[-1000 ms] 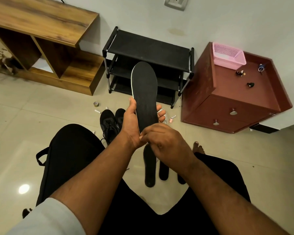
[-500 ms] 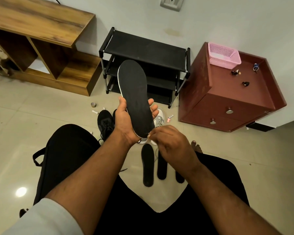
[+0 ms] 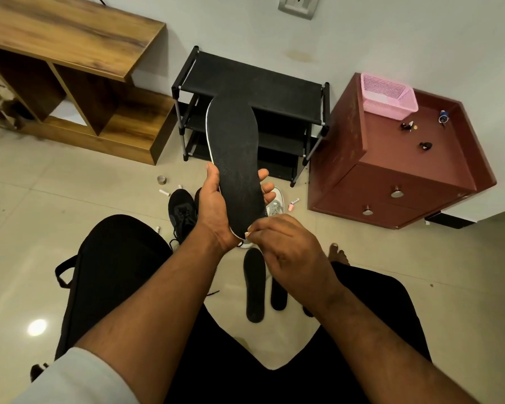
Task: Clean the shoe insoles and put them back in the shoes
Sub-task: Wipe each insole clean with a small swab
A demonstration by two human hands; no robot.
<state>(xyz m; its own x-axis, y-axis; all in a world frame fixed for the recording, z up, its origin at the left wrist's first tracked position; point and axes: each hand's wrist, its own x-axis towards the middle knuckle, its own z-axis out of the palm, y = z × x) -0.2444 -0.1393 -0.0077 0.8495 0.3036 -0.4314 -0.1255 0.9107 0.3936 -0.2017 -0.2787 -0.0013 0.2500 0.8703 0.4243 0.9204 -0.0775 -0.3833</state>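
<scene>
Insole (image 3: 236, 167) now tilts leftward in left hand (image 3: 216, 211) grip; right hand (image 3: 289, 246) has slid down, pinching its heel.

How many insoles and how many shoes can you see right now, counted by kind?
Black insoles: 3, one held up, two lying on the floor
Black lace-up shoes: 1 clearly visible
White lace-up shoes: 1, partly hidden
Total: 5

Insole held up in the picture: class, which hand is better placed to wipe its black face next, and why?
Right. The left hand grips the insole at its edges, so it is busy. The right hand pinches only the heel end, close to the black face.
</scene>
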